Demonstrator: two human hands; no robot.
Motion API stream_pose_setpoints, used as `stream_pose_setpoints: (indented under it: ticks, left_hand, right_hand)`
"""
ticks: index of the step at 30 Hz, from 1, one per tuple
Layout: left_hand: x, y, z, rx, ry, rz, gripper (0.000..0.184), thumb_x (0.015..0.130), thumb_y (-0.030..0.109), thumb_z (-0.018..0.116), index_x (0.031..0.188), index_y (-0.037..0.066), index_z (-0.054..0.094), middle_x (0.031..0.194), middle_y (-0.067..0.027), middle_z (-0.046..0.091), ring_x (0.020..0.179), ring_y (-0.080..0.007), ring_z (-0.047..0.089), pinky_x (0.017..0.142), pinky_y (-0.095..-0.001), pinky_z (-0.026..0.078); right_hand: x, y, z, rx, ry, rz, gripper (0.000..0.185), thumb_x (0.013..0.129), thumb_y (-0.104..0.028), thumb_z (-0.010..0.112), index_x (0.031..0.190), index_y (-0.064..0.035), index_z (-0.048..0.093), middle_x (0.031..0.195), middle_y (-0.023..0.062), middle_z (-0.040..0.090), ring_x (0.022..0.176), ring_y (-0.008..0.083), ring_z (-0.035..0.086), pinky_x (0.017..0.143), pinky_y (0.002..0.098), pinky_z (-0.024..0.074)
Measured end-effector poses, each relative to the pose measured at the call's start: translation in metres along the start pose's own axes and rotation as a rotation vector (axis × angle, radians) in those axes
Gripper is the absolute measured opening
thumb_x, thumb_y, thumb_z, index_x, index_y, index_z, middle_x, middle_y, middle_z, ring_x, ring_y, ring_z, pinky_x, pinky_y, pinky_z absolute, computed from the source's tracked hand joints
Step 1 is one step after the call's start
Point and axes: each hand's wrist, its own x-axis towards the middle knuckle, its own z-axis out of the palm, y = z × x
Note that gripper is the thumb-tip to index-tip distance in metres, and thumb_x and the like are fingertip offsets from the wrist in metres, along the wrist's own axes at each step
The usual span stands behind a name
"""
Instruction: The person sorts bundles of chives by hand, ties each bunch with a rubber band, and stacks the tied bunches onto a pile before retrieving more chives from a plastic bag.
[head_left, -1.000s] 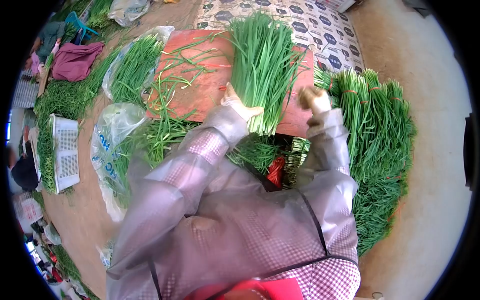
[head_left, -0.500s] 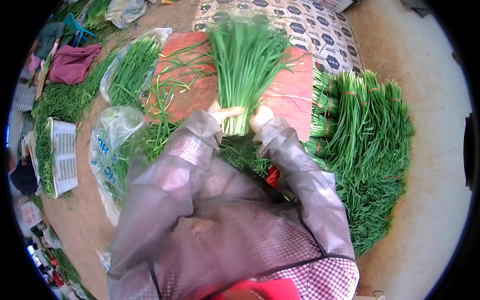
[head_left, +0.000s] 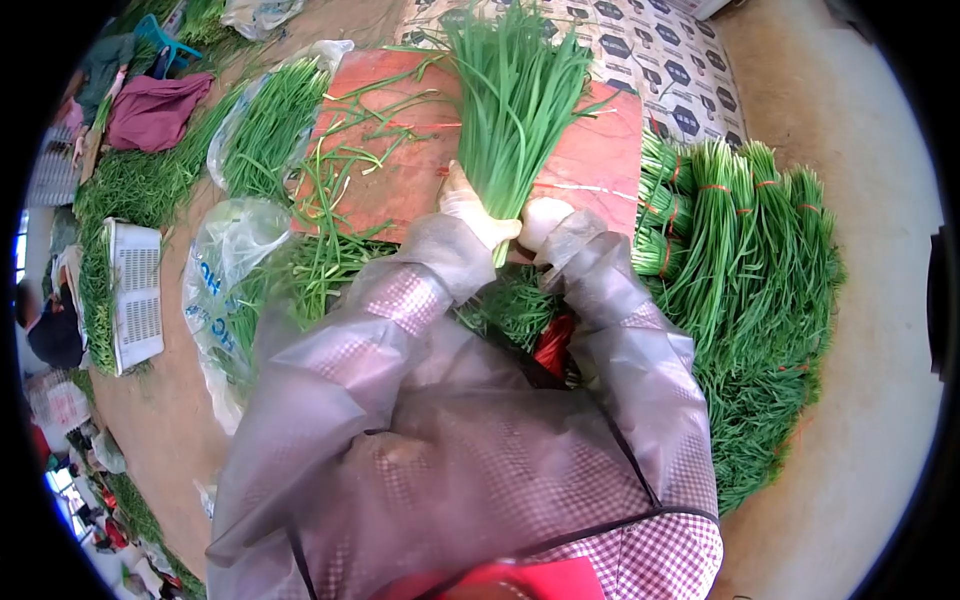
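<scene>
Firmly, it seems, the left hand (head_left: 468,208) has its grip wrapped around the narrow near end of a green bunch (head_left: 515,115), likely because the stems gather there. The leaves fan out to the far side, over the red worktop (head_left: 600,150). The right hand (head_left: 545,220) sits just right of the stems; whether its grip pinches any, nobody can tell. Loose stalks (head_left: 322,190) lie left, perhaps leaving middle room. Tied bunches (head_left: 715,225) stay neat on the right.

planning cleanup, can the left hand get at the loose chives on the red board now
Probably not without letting go: the left hand grips the chive bunch, though the way to the loose chives looks free.
</scene>
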Motion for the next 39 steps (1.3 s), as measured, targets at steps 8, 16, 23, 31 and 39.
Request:
stream_pose_setpoints:
  ticks: [8, 16, 23, 31, 39]
  left_hand:
    - [-0.004, 0.014, -0.004, 0.088, -0.005, -0.023, 0.128, 0.054, 0.029, 0.087, 0.145, -0.008, 0.004, 0.143, -0.0308, 0.028, 0.132, -0.0393, 0.033, 0.111, -0.0385, 0.03]
    - [-0.004, 0.014, -0.002, 0.045, 0.008, -0.054, 0.126, 0.054, 0.024, 0.089, 0.145, -0.007, 0.007, 0.14, -0.0283, 0.033, 0.13, -0.0373, 0.038, 0.109, -0.0383, 0.033]
    - [-0.002, 0.009, -0.001, 0.069, 0.008, -0.036, 0.127, 0.053, 0.024, 0.089, 0.145, -0.007, 0.007, 0.139, -0.028, 0.034, 0.127, -0.0364, 0.041, 0.108, -0.0378, 0.034]
    - [-0.001, 0.007, -0.001, 0.039, -0.016, -0.053, 0.13, 0.052, 0.029, 0.088, 0.145, -0.005, 0.004, 0.143, -0.0292, 0.028, 0.133, -0.0401, 0.031, 0.112, -0.0403, 0.028]
    - [-0.001, 0.009, -0.002, 0.028, 0.002, -0.051, 0.129, 0.052, 0.03, 0.088, 0.145, -0.005, 0.005, 0.143, -0.028, 0.03, 0.131, -0.0399, 0.033, 0.111, -0.0402, 0.03]
  right_hand:
    - [-0.012, 0.018, 0.022, 0.79, 0.086, 0.388, 0.016, 0.08, -0.011, 0.058, 0.089, 0.0025, 0.062, 0.069, 0.0111, 0.064, 0.056, 0.0197, 0.063, 0.05, 0.0327, 0.049]
    - [-0.024, 0.006, 0.018, 1.561, 0.289, 0.421, 0.021, 0.085, -0.021, 0.067, 0.089, -0.0004, 0.063, 0.074, 0.0075, 0.065, 0.054, 0.0139, 0.059, 0.048, 0.0261, 0.0472]
    - [-0.051, -0.006, 0.031, 1.585, 0.28, 0.35, 0.017, 0.086, -0.014, 0.067, 0.091, 0.0026, 0.071, 0.077, 0.0104, 0.069, 0.062, 0.0147, 0.063, 0.056, 0.0262, 0.0508]
    - [-0.081, -0.045, 0.038, 1.559, -0.273, -0.052, 0.02, 0.084, -0.008, 0.067, 0.099, 0.0064, 0.067, 0.097, 0.0198, 0.068, 0.077, 0.0221, 0.067, 0.069, 0.0316, 0.0555]
    - [-0.051, 0.031, 0.043, 0.147, 0.158, 0.124, 0.033, 0.085, -0.019, 0.058, 0.116, -0.0077, 0.054, 0.092, 0.0164, 0.061, 0.081, 0.0316, 0.063, 0.069, 0.044, 0.051]
